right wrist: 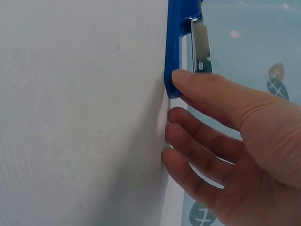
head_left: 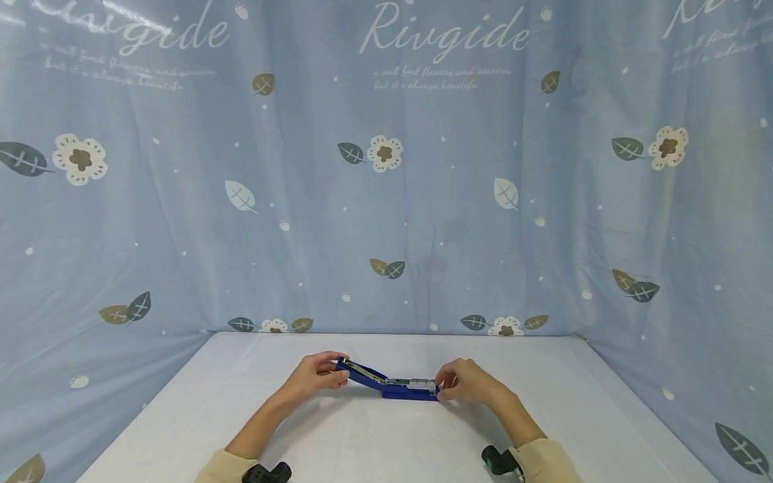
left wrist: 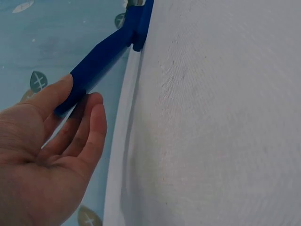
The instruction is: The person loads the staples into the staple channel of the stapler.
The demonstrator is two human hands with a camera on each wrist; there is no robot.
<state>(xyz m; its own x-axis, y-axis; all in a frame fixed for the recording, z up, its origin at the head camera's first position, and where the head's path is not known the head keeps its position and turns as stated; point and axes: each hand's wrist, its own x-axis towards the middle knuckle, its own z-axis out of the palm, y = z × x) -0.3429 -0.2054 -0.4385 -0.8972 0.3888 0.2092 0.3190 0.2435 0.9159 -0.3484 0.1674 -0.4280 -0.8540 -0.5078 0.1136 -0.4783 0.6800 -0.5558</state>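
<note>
Both hands meet at a blue stapler point(head_left: 389, 384) on the white table point(head_left: 374, 443), one at each end. It lies directly between them, long axis running left to right across the person's front, so neither hand is nearer: each already touches its own end.

Left hand point(head_left: 314, 376) pinches the tip of the raised top arm, thumb over it and fingers beneath; from the left wrist view that blue arm point(left wrist: 101, 61) slopes up and away from the tabletop, with the fingers point(left wrist: 91, 127) only loosely bent under it. Right hand point(head_left: 465, 381) steadies the base end, which lies flat on the table. The right wrist view shows the thumb point(right wrist: 207, 92) pressed on the end of the blue base point(right wrist: 175, 52), just below the bare metal staple channel point(right wrist: 201, 44), while the other fingers point(right wrist: 188, 141) rest half curled against the cloth beside it.

So the stapler is hinged open, high at the left hand, low at the right, the hinge somewhere near the middle between them.

Beyond the hands, cream sleeves point(head_left: 546, 463) end at black wrist mounts, and a pale blue curtain point(head_left: 386, 168) printed with flowers and leaves hangs behind and to both sides of the table.
</note>
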